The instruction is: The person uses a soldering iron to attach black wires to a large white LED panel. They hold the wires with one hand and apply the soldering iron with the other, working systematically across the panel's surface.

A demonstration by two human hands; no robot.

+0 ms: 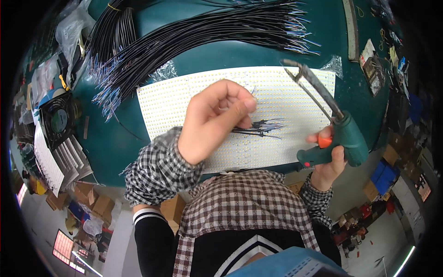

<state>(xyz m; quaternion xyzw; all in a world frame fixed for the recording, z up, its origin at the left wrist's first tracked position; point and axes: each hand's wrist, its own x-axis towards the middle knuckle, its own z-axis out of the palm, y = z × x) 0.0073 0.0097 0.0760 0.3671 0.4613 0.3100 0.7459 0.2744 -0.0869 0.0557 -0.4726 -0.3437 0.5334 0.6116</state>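
- The green table [221,51] bears long black wire bundles [194,32], heaped beyond the work.
- A white dotted panel [175,101] lies flat before the person, likely for easy reach.
- The right hand [328,159] is closed around a green soldering gun [339,134], tip raised off the panel.
- The left hand [217,117] is curled, pinching short black wires [260,127] over the panel.

**Wire bundle and soldering gun over the LED panel**

A short bundle of thin black wires [258,127], pinched at one end, fans rightward with bare blue-white tips above a white dotted LED panel [286,92]. A green pistol-grip soldering gun [339,138] with orange trigger is held upright, its long metal tip [311,81] angled up-left over the panel.
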